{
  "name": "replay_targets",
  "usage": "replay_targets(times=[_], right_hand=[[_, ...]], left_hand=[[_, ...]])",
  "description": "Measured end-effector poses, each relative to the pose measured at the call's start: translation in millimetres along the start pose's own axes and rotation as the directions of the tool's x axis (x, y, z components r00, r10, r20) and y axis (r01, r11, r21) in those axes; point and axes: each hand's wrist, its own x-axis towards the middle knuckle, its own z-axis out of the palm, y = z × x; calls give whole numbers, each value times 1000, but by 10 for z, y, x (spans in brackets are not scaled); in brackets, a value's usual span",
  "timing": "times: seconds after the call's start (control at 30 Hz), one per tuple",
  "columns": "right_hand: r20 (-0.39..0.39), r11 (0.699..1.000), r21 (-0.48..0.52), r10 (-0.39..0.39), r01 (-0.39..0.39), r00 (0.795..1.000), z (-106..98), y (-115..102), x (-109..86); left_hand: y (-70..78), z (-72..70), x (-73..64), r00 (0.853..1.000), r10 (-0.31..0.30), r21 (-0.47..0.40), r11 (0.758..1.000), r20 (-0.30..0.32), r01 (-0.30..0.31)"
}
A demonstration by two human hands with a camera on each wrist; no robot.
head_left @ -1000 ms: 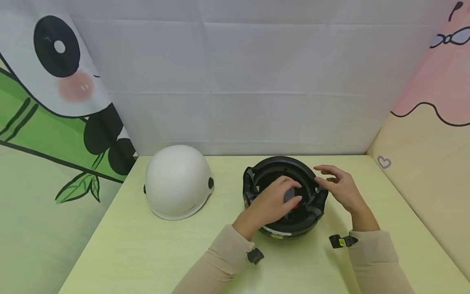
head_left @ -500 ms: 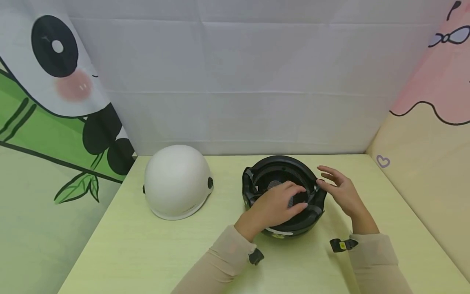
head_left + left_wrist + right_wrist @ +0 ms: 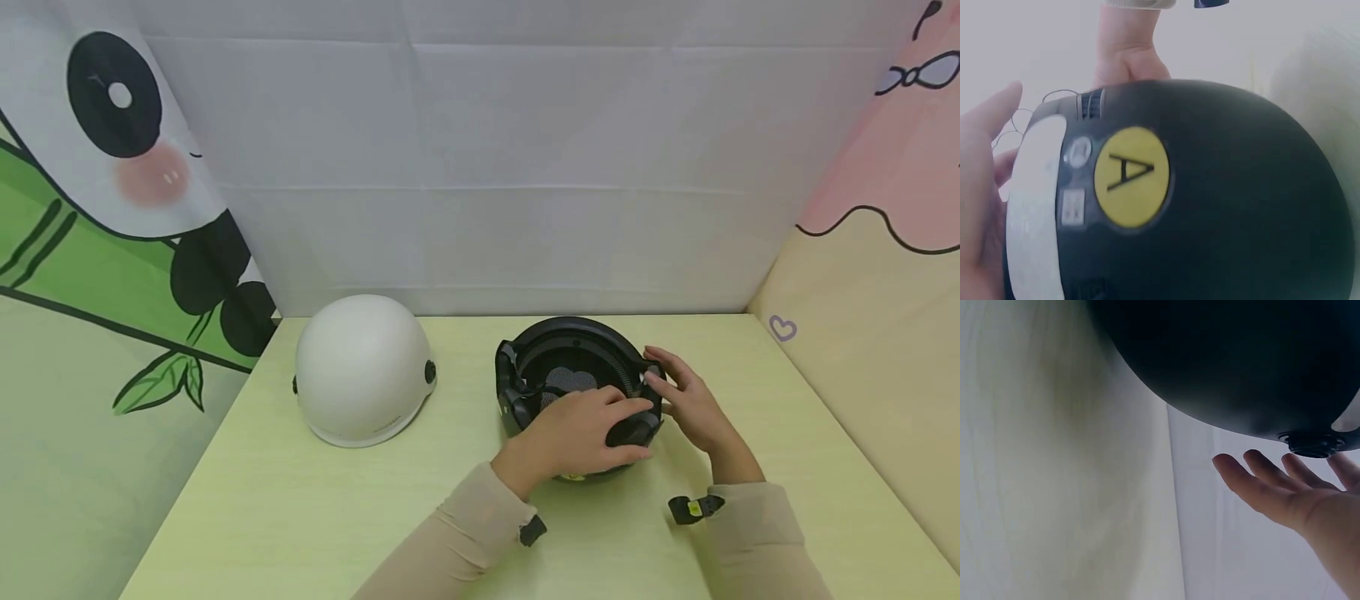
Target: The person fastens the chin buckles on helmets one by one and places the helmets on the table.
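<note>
In the head view a black helmet (image 3: 573, 329) lies upside down on the table, its padded inside facing up. My left hand (image 3: 573, 429) reaches across the near part of its opening, thumb and fingers spread over a dark pad at the right side. At the right rim, my right hand (image 3: 693, 408) holds the edge between thumb and forefinger. The helmet's shell (image 3: 1241, 187) fills the left wrist view, with a yellow "A" sticker (image 3: 1132, 177) and a white strip. In the right wrist view the other fingers (image 3: 1254, 494) extend beside a round side knob (image 3: 1313, 445).
A white helmet (image 3: 363, 371) stands dome up on the left of the pale wooden table (image 3: 360, 517). Behind the table hangs a grey-white cloth (image 3: 487, 167). Printed cartoon panels border both sides.
My left hand has moved right and nearer to me, uncovering more grey padding inside the black helmet. My right hand has closed in on the right rim. The white helmet stays put.
</note>
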Motion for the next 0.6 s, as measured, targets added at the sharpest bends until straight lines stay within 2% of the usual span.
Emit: replay_targets(times=[0.23,0.37,0.6], right_hand=[[35,982,188,19,-25,999,51,101,-11],[45,968,249,16,-26,999,94,157,2],[57,934,357,-39,16,998,156,218,29]], left_hand=[[141,74,71,998,-39,103,994,53,33],[200,123,93,997,-63,141,988,54,54],[192,140,65,994,-92,58,994,53,89]])
